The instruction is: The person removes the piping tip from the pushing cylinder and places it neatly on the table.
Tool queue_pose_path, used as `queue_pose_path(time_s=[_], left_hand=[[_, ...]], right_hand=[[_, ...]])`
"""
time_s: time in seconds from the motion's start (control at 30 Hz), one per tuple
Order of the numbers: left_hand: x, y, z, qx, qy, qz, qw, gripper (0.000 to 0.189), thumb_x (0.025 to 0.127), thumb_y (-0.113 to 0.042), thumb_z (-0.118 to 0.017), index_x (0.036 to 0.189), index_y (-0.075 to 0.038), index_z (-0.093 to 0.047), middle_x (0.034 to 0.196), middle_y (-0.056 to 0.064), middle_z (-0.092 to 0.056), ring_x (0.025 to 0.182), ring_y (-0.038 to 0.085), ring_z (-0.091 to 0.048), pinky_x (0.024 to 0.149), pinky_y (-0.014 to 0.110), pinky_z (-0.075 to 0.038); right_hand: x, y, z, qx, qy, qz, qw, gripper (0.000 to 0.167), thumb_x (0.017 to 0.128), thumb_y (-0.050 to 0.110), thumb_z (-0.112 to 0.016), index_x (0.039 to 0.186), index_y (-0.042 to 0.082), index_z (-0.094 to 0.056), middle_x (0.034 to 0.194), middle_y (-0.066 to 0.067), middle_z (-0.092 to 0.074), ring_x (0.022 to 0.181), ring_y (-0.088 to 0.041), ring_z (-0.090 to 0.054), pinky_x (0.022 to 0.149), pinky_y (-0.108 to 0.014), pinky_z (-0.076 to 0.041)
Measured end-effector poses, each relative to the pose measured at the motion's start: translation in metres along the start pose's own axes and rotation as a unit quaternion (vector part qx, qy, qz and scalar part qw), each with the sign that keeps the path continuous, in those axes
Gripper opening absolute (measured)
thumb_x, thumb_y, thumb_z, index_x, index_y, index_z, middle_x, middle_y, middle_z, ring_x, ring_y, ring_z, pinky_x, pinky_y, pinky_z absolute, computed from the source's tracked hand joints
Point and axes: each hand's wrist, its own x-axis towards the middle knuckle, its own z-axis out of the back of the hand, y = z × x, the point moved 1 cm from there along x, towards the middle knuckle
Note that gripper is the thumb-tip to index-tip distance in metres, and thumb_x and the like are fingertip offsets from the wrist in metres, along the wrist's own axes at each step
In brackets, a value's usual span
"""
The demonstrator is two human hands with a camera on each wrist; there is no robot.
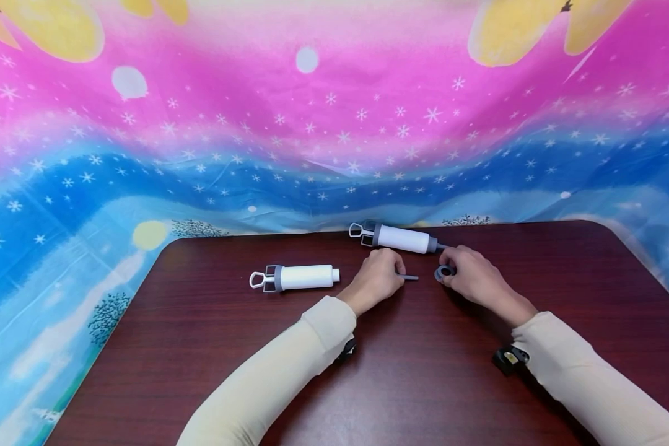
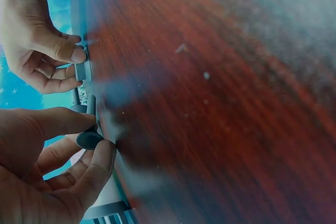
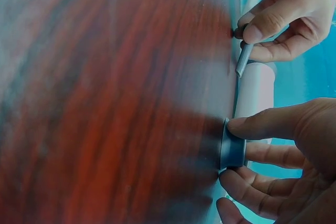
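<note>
Thumb and fingertips of my left hand (image 1: 375,275) pinch a small grey nozzle (image 1: 411,278), whose thin tube points right. In the left wrist view its round dark base (image 2: 89,139) shows between the fingertips. Just to the right, my right hand (image 1: 476,275) grips a grey ring-shaped cap (image 1: 437,276) by its edge, close over the table. In the right wrist view the cap (image 3: 232,145) stands on its side between thumb and fingers. A short gap separates nozzle and cap. Left of my left hand lies a white syringe-like plunger tube (image 1: 306,277) with a bare, stubby front end.
Behind my hands lies a second white plunger tube (image 1: 403,239) with a grey cap and nozzle at its front, partly hidden by my right hand. Both tubes rest on the dark red wooden table (image 1: 368,384). A printed cloth (image 1: 323,136) hangs along the far edge.
</note>
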Motion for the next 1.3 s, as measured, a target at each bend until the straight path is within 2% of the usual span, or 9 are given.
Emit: queue_pose_path(time_s=[0.2,0.6,0.87,1.3], left_hand=[[0.0028,-0.0004,-0.0001,0.006,0.001,-0.002,1.0000,0.009,0.095,-0.006,-0.073,0.088,-0.012,-0.076,0.090,-0.001,-0.073,0.075,0.012,-0.062,0.071,0.026,-0.052],[0.0062,0.0028,-0.0025,0.037,0.001,-0.013,0.9992,0.005,0.094,-0.008,-0.074,0.091,-0.011,-0.077,0.093,-0.001,-0.074,0.079,0.013,-0.063,0.076,0.027,-0.054],[0.0056,0.0023,-0.0013,0.026,0.014,-0.014,0.9995,0.007,0.095,-0.008,-0.075,0.090,-0.011,-0.077,0.091,-0.001,-0.073,0.076,0.012,-0.062,0.071,0.025,-0.052],[0.0059,0.0022,-0.0007,0.030,0.027,-0.021,0.9990,0.005,0.095,-0.009,-0.074,0.093,-0.011,-0.077,0.093,-0.002,-0.073,0.077,0.011,-0.061,0.074,0.025,-0.052]], right_hand=[[-0.0008,-0.0003,0.0008,0.000,0.008,-0.007,0.9999,0.025,0.093,0.009,-0.075,0.115,-0.001,-0.068,0.103,-0.017,-0.060,0.083,-0.028,-0.054,0.068,-0.040,-0.046],[-0.0014,-0.0012,0.0013,0.000,0.009,-0.001,1.0000,0.026,0.091,0.009,-0.077,0.113,-0.001,-0.068,0.101,-0.017,-0.060,0.081,-0.028,-0.053,0.066,-0.039,-0.045],[-0.0018,-0.0009,0.0017,0.001,0.015,-0.002,0.9999,0.026,0.091,0.009,-0.077,0.113,-0.001,-0.068,0.101,-0.017,-0.060,0.081,-0.028,-0.053,0.065,-0.039,-0.044],[-0.0014,-0.0002,0.0026,-0.003,0.019,-0.003,0.9998,0.029,0.091,0.010,-0.077,0.116,-0.001,-0.068,0.103,-0.018,-0.061,0.082,-0.028,-0.054,0.066,-0.040,-0.045]])
